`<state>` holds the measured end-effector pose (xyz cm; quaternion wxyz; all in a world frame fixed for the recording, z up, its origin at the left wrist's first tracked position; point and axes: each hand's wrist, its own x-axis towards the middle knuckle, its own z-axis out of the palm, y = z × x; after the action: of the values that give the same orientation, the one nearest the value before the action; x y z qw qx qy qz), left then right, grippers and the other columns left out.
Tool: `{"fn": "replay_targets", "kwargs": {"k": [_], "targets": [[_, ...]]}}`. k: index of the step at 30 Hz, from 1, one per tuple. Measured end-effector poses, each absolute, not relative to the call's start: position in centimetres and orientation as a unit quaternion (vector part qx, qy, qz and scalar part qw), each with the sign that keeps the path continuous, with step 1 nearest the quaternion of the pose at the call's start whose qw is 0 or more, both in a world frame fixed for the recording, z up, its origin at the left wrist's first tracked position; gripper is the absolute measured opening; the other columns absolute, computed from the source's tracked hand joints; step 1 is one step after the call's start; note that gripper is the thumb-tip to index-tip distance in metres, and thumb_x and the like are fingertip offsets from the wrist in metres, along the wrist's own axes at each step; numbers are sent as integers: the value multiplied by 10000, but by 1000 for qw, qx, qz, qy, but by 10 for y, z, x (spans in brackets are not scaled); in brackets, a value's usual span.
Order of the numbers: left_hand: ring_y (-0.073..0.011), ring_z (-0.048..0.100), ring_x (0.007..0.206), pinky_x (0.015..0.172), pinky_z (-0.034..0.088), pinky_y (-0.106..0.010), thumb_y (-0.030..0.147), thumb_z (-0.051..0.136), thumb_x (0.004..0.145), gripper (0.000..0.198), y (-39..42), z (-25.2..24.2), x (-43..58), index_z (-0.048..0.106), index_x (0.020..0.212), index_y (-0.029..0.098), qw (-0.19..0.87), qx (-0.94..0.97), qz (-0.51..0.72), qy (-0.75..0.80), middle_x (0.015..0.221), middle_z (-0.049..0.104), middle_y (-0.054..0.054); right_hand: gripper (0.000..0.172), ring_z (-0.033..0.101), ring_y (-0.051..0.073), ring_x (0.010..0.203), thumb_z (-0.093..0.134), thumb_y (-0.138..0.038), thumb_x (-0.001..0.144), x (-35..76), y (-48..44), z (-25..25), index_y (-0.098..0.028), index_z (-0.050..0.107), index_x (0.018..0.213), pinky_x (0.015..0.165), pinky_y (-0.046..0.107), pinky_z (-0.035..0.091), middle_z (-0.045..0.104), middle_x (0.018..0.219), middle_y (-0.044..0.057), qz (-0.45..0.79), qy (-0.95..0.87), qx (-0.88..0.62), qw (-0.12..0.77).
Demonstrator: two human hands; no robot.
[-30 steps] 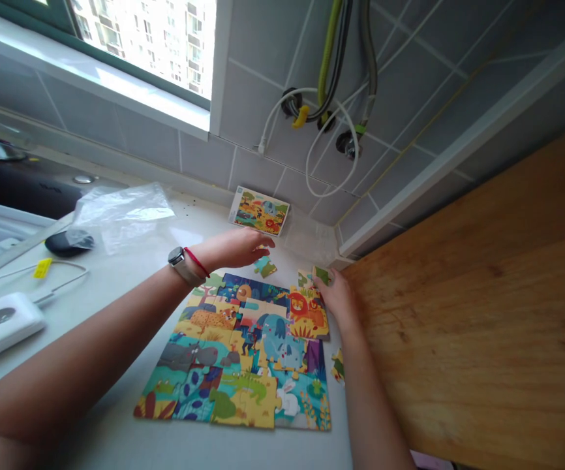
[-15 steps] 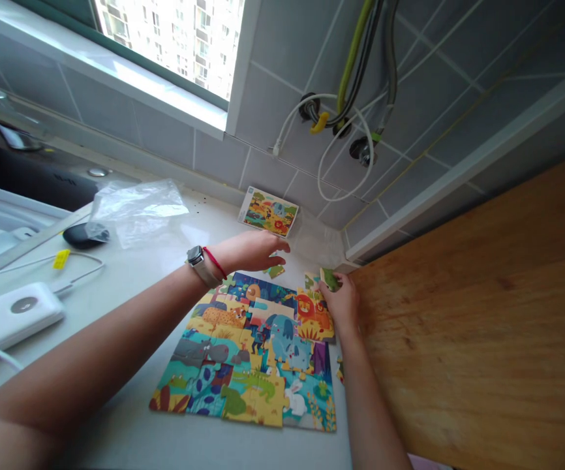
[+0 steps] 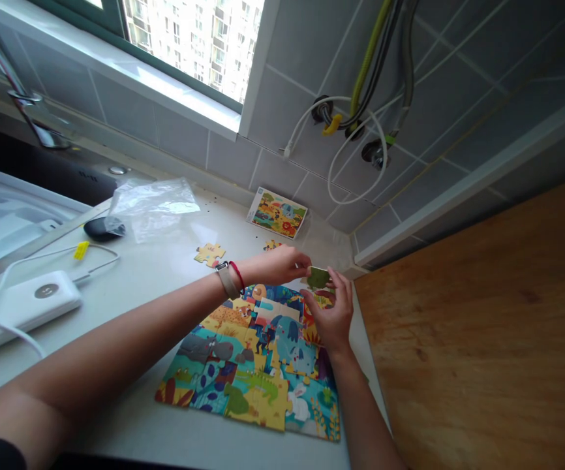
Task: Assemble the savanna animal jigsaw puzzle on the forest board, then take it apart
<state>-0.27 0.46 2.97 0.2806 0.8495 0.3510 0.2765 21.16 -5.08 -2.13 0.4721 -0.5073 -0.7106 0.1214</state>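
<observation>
Above the upper right corner of a partly assembled animal jigsaw puzzle (image 3: 243, 352), a green puzzle piece (image 3: 318, 277) is held up between both hands. My left hand (image 3: 282, 265), wearing a watch and a red cord at the wrist, pinches its left edge with the fingertips. On the other side, my right hand (image 3: 332, 312) has its fingers at the piece's right edge, with the thumb lower down. The right hand and the held piece partly cover the lion section. My left forearm crosses over the puzzle's upper left part.
Loose puzzle pieces (image 3: 210, 254) lie behind the puzzle, near a picture card (image 3: 277, 213) leaning on the tiled wall. Clear plastic bags (image 3: 152, 207), a black mouse (image 3: 104, 228) and a white corded device (image 3: 32, 307) sit left. A wooden panel (image 3: 483, 313) borders the right.
My left hand has moved right, from over loose pieces to the green piece. My right hand has raised that piece and shifted slightly left. The view has swung a little left.
</observation>
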Motion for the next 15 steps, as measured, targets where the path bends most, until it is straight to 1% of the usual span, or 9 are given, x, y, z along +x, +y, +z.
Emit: {"fn": "replay_targets", "kwargs": {"k": [1, 3, 5, 7, 9, 10, 12, 13, 15], "targets": [[-125, 593, 631, 599, 397, -244, 322, 527, 1009, 296, 4, 29, -1, 749, 888, 168, 284, 839, 291, 362, 757, 739, -37, 577, 694, 254, 995, 750, -511, 899, 213, -50, -23, -213, 636, 1380, 826, 396, 647, 670, 1231, 141, 141, -699, -513, 479], [-123, 593, 632, 594, 387, -242, 353, 521, 1023, 311, 3, 27, 4, 746, 924, 164, 293, 821, 317, 374, 774, 743, -35, 447, 711, 230, 887, 706, -522, 928, 219, -46, -23, -198, 719, 1236, 819, 384, 633, 734, 1056, 103, 185, -669, -520, 498], [-129, 620, 657, 606, 394, -242, 369, 533, 1030, 304, -1, 22, 11, 752, 970, 167, 298, 814, 328, 376, 810, 758, -37, 395, 713, 214, 810, 722, -532, 908, 227, -40, -22, -189, 763, 1099, 776, 356, 617, 758, 923, 73, 235, -643, -522, 509], [-149, 666, 714, 634, 414, -250, 366, 532, 1042, 288, -5, 16, 19, 754, 1033, 182, 292, 816, 320, 383, 866, 778, -42, 418, 704, 205, 775, 787, -533, 846, 239, -33, -22, -186, 776, 1079, 724, 327, 594, 770, 886, 61, 287, -628, -520, 502], [-187, 714, 824, 681, 450, -268, 392, 513, 1063, 308, -9, 8, 25, 719, 1190, 201, 283, 818, 300, 401, 972, 796, -54, 445, 688, 190, 755, 827, -534, 801, 255, -24, -22, -191, 785, 1081, 689, 306, 568, 780, 918, 60, 325, -606, -529, 498], [-213, 728, 895, 714, 473, -282, 419, 518, 1065, 353, -11, 5, 27, 671, 1299, 203, 278, 821, 282, 412, 1043, 797, -69, 444, 673, 177, 729, 840, -547, 779, 263, -19, -23, -193, 787, 1042, 667, 297, 553, 781, 927, 58, 336, -583, -538, 508], [-269, 725, 1028, 796, 514, -322, 477, 578, 1036, 537, -16, -2, 30, 532, 1481, 180, 260, 839, 225, 422, 1176, 773, -119, 459, 631, 150, 647, 878, -577, 703, 279, -11, -26, -199, 764, 936, 600, 274, 518, 755, 845, 29, 352, -515, -560, 545], [-295, 712, 1081, 844, 527, -347, 496, 623, 1009, 634, -18, -4, 31, 480, 1529, 163, 248, 854, 192, 416, 1225, 753, -146, 471, 618, 143, 619, 886, -589, 678, 285, -8, -27, -204, 742, 907, 579, 269, 509, 732, 797, 12, 355, -495, -566, 556], [-331, 678, 1164, 950, 530, -396, 515, 707, 951, 731, -24, -9, 32, 478, 1540, 148, 220, 887, 139, 381, 1292, 716, -180, 505, 617, 141, 592, 902, -584, 642, 294, -4, -30, -217, 713, 934, 565, 271, 518, 690, 743, -18, 361, -471, -574, 565]]}}
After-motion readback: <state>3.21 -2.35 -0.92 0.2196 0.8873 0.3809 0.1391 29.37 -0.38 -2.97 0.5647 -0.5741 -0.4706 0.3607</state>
